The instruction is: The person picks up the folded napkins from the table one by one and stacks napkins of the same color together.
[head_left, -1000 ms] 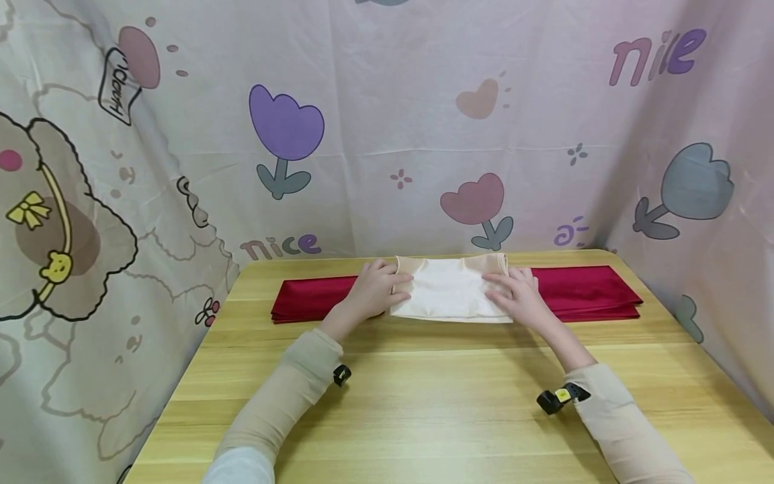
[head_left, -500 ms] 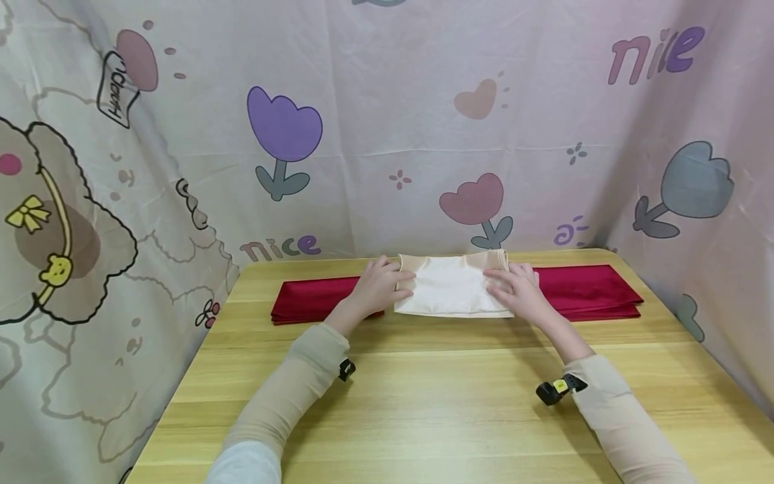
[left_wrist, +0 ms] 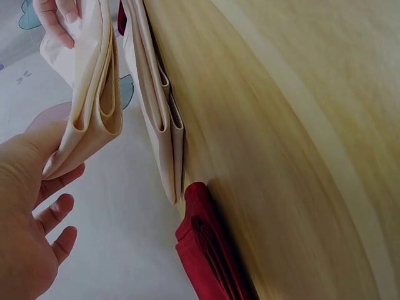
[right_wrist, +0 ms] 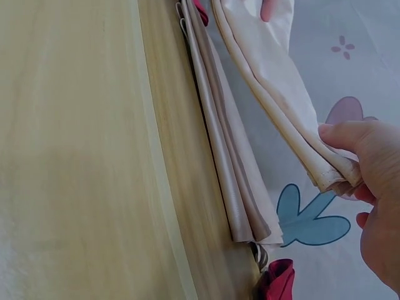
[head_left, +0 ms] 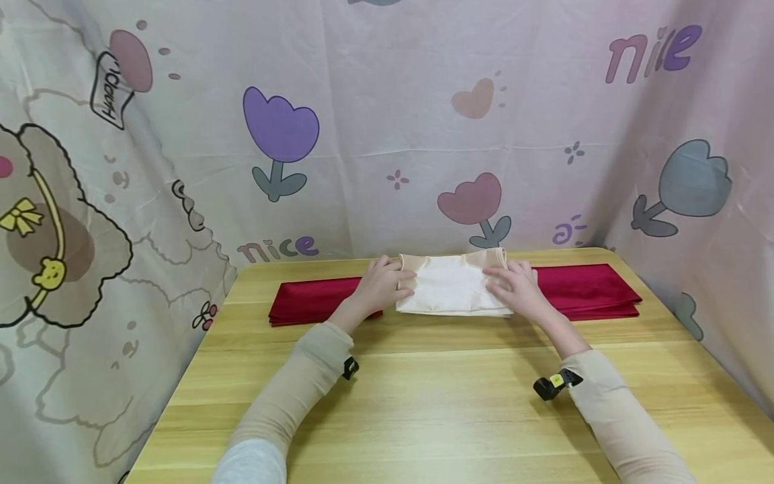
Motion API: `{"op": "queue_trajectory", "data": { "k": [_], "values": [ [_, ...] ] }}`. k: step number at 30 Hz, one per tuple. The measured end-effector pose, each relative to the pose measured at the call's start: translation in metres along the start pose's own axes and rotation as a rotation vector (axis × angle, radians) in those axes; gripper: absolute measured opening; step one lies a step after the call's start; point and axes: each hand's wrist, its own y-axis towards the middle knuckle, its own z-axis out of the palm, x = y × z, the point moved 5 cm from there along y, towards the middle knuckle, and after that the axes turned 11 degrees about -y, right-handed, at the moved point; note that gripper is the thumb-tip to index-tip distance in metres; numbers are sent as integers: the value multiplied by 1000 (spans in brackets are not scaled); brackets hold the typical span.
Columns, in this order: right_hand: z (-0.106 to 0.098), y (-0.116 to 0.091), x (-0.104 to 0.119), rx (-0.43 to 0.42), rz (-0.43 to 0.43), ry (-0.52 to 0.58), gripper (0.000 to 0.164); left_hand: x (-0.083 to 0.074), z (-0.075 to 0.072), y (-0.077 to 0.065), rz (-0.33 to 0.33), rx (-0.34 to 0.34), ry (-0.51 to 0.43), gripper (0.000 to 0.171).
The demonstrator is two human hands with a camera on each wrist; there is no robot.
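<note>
A folded cream cloth is held up near the table's back edge between both hands. My left hand grips its left end, thumb on the near face and fingers behind. At the other end, my right hand pinches it the same way. Both wrist views show the layered folds of the held cloth apart from the table. Just below it, another folded cream cloth lies on the table, mostly hidden from the head view.
A folded dark red cloth lies on the left, and more folded red cloth lies on the right. The wooden table stretches toward me. A printed curtain hangs close behind its back edge.
Both hands have lifted the cream cloth slightly, away from me, over the last second. The red cloths have stayed in place; the head view has shifted a little.
</note>
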Motion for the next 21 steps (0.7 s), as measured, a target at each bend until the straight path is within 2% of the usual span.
{"op": "queue_trajectory", "data": {
  "k": [21],
  "values": [
    [8, 2, -8, 15, 40, -20, 34, 5, 17, 9, -98, 104, -6, 41]
  ]
}}
